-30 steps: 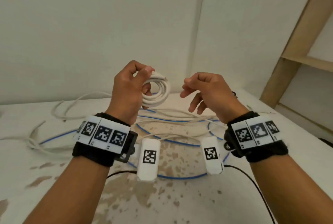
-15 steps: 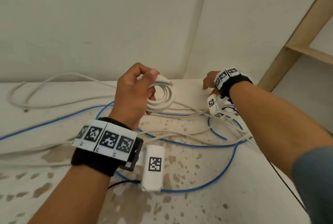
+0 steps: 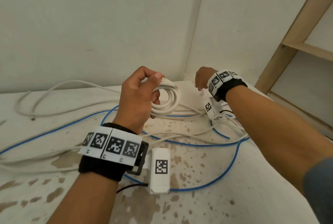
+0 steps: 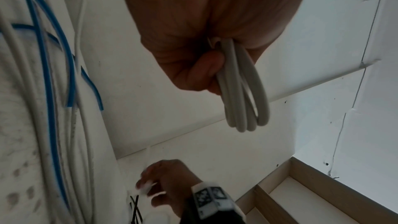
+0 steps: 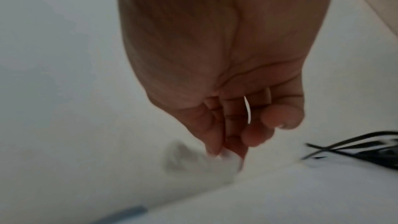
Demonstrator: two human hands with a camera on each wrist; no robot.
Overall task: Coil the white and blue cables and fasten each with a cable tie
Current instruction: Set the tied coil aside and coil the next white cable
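The left hand (image 3: 138, 95) has its grip curled round a small white coil (image 3: 166, 101), thumb pinching the loops together above the counter (image 3: 225, 202). No tie is on it yet. The right hand (image 3: 202, 79), well off to the coil's right, reaches down to something pale on the counter; whether its grip pinches it I cannot tell. More white cable (image 3: 59, 86) and the blue cable (image 3: 225, 173) lie loose below the left grip, uncoiled. No readable writing, only square coded markers on the wristbands (image 3: 111, 144).
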